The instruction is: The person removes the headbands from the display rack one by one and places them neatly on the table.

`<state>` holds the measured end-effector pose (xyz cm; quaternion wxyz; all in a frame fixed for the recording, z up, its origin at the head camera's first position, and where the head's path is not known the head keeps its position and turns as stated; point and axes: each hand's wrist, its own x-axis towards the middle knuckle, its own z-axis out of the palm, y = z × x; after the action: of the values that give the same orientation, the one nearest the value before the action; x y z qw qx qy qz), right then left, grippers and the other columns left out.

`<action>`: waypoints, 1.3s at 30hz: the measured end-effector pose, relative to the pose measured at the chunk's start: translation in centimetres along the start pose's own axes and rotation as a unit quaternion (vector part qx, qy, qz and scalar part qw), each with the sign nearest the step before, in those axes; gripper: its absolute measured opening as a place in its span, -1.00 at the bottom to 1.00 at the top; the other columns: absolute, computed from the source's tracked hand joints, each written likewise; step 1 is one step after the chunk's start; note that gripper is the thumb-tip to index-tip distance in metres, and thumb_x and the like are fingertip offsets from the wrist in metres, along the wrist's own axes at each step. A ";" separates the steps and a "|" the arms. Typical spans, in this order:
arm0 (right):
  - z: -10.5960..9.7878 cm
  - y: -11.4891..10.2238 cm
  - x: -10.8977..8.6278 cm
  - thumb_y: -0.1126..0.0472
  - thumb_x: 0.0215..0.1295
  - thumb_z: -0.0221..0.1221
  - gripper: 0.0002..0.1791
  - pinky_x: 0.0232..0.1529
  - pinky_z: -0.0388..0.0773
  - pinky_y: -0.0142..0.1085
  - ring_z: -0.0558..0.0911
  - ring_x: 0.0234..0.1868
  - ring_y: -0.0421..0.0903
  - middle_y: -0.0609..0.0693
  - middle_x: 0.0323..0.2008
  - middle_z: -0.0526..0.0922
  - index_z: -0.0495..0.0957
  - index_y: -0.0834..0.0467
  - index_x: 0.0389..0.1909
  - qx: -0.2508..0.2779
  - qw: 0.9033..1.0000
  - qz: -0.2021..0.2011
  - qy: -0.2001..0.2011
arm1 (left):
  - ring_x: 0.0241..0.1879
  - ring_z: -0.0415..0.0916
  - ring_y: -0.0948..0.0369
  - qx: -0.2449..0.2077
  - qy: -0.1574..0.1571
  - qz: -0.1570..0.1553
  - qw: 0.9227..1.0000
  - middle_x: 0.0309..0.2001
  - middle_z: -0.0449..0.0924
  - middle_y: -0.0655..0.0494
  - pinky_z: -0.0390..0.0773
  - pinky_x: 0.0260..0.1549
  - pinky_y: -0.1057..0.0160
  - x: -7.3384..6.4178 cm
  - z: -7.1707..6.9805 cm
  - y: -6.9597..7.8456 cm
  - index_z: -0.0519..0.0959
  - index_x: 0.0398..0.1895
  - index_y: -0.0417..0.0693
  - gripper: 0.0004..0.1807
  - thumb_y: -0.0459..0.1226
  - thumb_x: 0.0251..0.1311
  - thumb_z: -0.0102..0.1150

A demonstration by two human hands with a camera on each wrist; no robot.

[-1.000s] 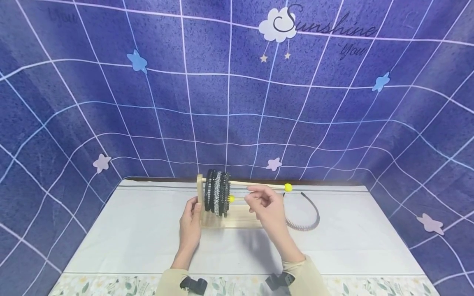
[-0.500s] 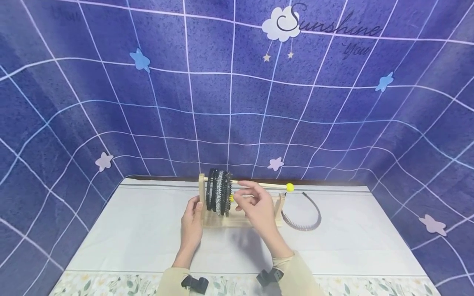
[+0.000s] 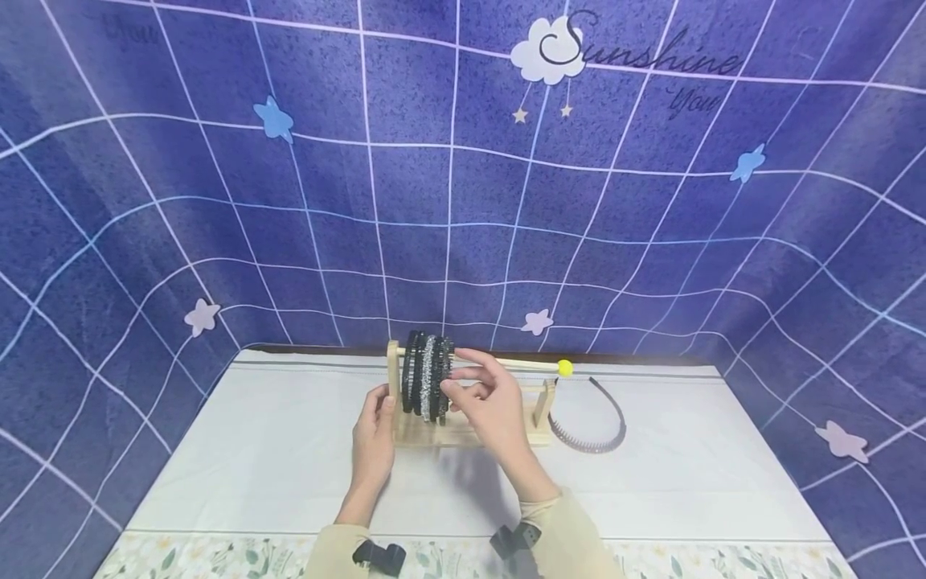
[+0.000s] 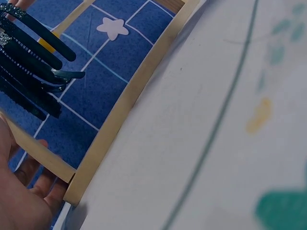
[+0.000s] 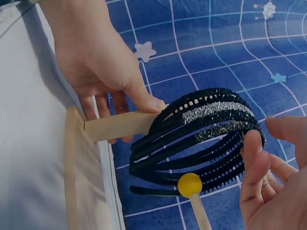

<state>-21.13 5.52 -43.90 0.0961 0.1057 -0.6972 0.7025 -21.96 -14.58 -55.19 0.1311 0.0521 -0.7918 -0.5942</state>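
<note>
A wooden stand (image 3: 541,406) carries several black headbands (image 3: 411,374) on its rods, one banded in silver glitter (image 3: 428,378). My left hand (image 3: 373,438) grips the stand's left upright (image 3: 394,370), fingers behind it and thumb in front. My right hand (image 3: 493,402) is at the outermost headband on the right of the row. In the right wrist view, the right thumb (image 5: 253,148) overlaps that row's edge, while the index finger (image 5: 285,125) reaches toward it with a gap between them. A yellow ball (image 5: 190,185) caps the lower rod beside the bands.
Another headband (image 3: 615,430), brownish and toothed, lies on the white cloth (image 3: 673,474) right of the stand. The upper rod's yellow ball (image 3: 565,367) sticks out to the right. Behind stands a blue gridded curtain (image 3: 325,265).
My right hand has moved left along the rods from right of the lower yellow ball to the headbands, uncovering the stand's right upright. My left hand keeps its grip on the left upright.
</note>
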 end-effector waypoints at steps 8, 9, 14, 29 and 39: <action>0.4 -0.2 0.2 0.38 0.26 0.54 -0.39 -0.51 0.61 -0.43 0.75 -0.49 -0.10 0.21 -0.11 0.85 0.67 0.16 0.35 -0.011 1.000 -0.007 0.002 | 0.52 0.47 -0.21 0.005 -0.007 -0.005 1.000 0.53 0.51 -0.20 0.49 0.47 -0.33 0.0 0.0 0.0 0.36 0.64 -0.04 -0.32 0.19 0.77 -0.26; 0.4 -0.2 0.2 0.38 0.25 0.54 -0.39 -0.51 0.62 -0.43 0.74 -0.49 -0.09 0.20 -0.12 0.85 0.67 0.16 0.35 -0.012 1.000 -0.007 0.003 | 0.52 0.47 -0.21 0.005 -0.008 -0.005 1.000 0.52 0.51 -0.19 0.49 0.47 -0.33 0.0 0.0 0.0 0.36 0.64 -0.04 -0.32 0.19 0.77 -0.26; 0.5 -0.4 0.2 0.42 0.24 0.52 -0.37 -0.50 0.65 -0.41 0.72 -0.48 -0.16 0.17 -0.15 0.83 0.67 0.15 0.35 -0.015 1.000 -0.006 0.002 | 0.52 0.47 -0.21 0.004 -0.007 -0.003 1.000 0.53 0.51 -0.20 0.48 0.47 -0.33 -0.1 0.0 0.0 0.36 0.63 -0.05 -0.31 0.19 0.77 -0.25; 0.1 -0.4 0.3 0.49 0.28 0.47 -0.42 -0.59 0.49 -0.48 0.70 -0.48 -0.26 0.22 -0.15 0.80 0.68 0.26 0.34 -0.012 1.000 -0.023 0.009 | 0.48 0.51 -0.23 -0.009 0.010 0.009 1.000 0.48 0.56 -0.23 0.50 0.45 -0.34 0.0 0.0 -0.1 0.42 0.58 -0.08 -0.38 0.13 0.79 -0.16; -0.9 -1.3 0.3 0.50 0.31 0.44 -0.43 -0.61 0.51 -0.50 0.68 -0.46 -0.29 0.22 -0.11 0.79 0.67 0.26 0.35 -0.004 0.999 -0.034 0.023 | 0.49 0.51 -0.23 -0.009 0.007 0.008 1.000 0.48 0.56 -0.23 0.51 0.44 -0.34 0.0 0.0 0.1 0.41 0.59 -0.06 -0.36 0.15 0.78 -0.18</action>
<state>-21.04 6.41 -42.56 0.1365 0.1125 -0.6934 0.6985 -21.96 -14.59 -55.09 0.1415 0.0491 -0.7861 -0.5996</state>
